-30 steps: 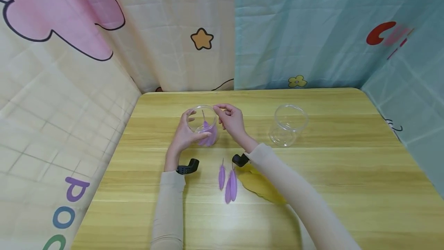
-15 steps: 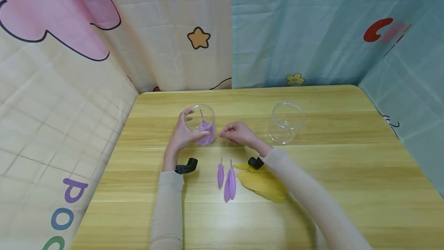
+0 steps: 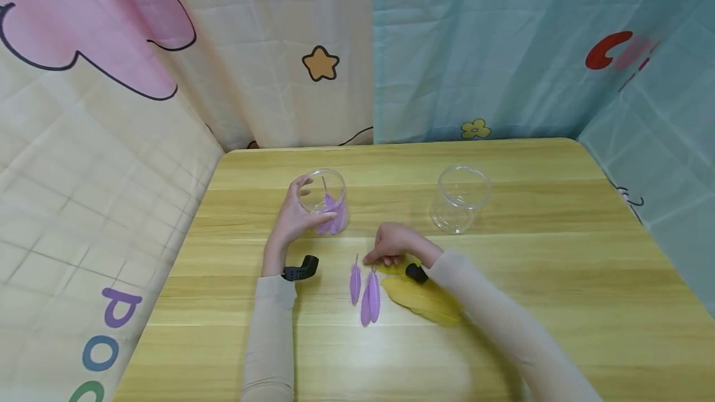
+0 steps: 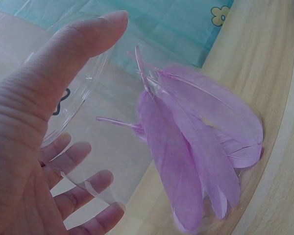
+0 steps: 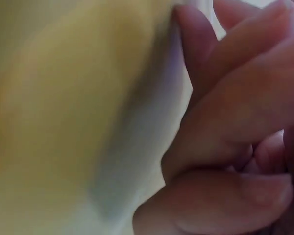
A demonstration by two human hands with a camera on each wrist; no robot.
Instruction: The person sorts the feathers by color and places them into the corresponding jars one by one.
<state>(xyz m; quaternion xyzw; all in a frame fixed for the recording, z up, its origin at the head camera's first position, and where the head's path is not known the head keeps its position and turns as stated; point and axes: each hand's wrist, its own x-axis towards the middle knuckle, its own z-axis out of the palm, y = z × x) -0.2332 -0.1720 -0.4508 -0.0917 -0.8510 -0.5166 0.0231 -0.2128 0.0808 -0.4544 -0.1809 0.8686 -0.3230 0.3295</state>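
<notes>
My left hand (image 3: 296, 213) grips a clear plastic jar (image 3: 322, 172) from its left side, thumb in front and fingers spread behind. Several purple feathers (image 4: 181, 142) stand inside, quills up and leaning on the wall. My right hand (image 3: 392, 242) is low over the table, knuckles bent and a fingertip right at the quill tops of a pair of purple feathers (image 3: 373, 298). I cannot tell whether it pinches a quill. A single purple feather (image 3: 355, 283) lies just left of that pair. The right wrist view is mostly blurred yellow beside curled fingers (image 5: 245, 98).
A second clear jar (image 3: 455, 216) stands on the right half of the wooden table (image 3: 558, 265). Yellow feathers (image 3: 421, 301) lie in a pile under the right wrist. Printed curtains (image 3: 262, 79) hang behind the table and along its sides.
My right hand has come away from the jar's rim, back and down toward the purple feathers on the table. The left hand and its jar have stayed in place.
</notes>
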